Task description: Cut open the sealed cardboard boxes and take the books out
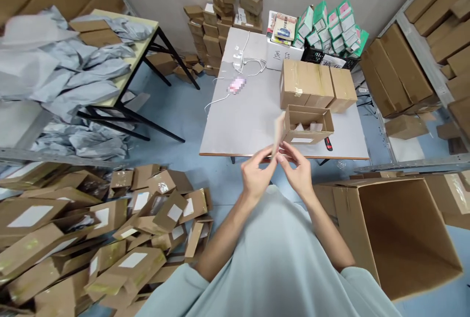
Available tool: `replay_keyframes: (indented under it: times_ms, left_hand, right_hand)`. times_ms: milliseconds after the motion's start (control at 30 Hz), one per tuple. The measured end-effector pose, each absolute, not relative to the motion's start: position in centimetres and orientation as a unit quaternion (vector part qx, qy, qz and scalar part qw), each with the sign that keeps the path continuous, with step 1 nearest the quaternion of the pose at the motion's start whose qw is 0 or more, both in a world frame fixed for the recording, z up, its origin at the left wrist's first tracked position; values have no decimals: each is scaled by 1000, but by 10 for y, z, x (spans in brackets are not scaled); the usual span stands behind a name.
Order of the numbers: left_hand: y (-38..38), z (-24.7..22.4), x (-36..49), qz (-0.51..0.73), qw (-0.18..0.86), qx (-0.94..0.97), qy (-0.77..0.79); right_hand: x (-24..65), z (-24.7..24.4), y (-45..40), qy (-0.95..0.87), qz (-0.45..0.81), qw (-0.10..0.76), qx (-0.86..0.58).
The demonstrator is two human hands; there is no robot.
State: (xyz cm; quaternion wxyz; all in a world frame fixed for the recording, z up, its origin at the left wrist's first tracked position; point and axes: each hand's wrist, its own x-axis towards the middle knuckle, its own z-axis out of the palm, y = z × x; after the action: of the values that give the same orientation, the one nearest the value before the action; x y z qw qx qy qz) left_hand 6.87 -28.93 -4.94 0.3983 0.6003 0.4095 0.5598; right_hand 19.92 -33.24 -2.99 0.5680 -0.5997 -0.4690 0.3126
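My left hand (258, 174) is closed on a thin, pale, flat piece (278, 128), held upright and seen nearly edge-on. What kind of thing it is, I cannot make out. My right hand (296, 172) pinches the same piece at its lower edge, thumb and fingers close together. Just beyond my hands, an open cardboard box (306, 136) stands on the grey table (242, 128), with a few small pale pieces inside. A red and black box cutter (328, 144) lies to the right of that box.
Closed cartons (306, 82) stand behind the open box, near a crate of green and white boxes (330, 25). A power strip (238, 60) and cables lie at the table's left. A big open carton (407, 233) is at my right; opened boxes (134, 258) pile up on the left.
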Motion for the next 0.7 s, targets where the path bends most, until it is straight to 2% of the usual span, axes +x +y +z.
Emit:
replay_keyframes:
  times_ms: [67, 133, 233, 333, 433, 500, 600, 700]
  left_hand:
    - [-296, -48, 75, 529, 336, 696, 350]
    - [-295, -47, 78, 499, 317, 747, 306]
    - [-280, -51, 76, 488, 338, 718, 363]
    - [-255, -55, 77, 469, 448, 632, 424]
    - [-235, -57, 87, 410, 607, 566, 378]
    - [-226, -58, 98, 383, 653, 549, 354]
    - [-219, -62, 117, 392, 631, 576, 341]
    - [-210, -64, 134, 458, 511, 647, 332]
  right_hand:
    - [200, -33, -333, -432, 312, 591, -605]
    - [210, -36, -331, -399, 309, 611, -610]
    - [237, -37, -327, -368, 356, 626, -589]
    - [262, -35, -326, -364, 417, 614, -562]
    - [280, -33, -325, -366, 445, 595, -560]
    - [291, -33, -321, -365, 451, 591, -561]
    - [310, -36, -314, -367, 435, 601, -561]
    - [331, -34, -306, -413, 377, 609, -563]
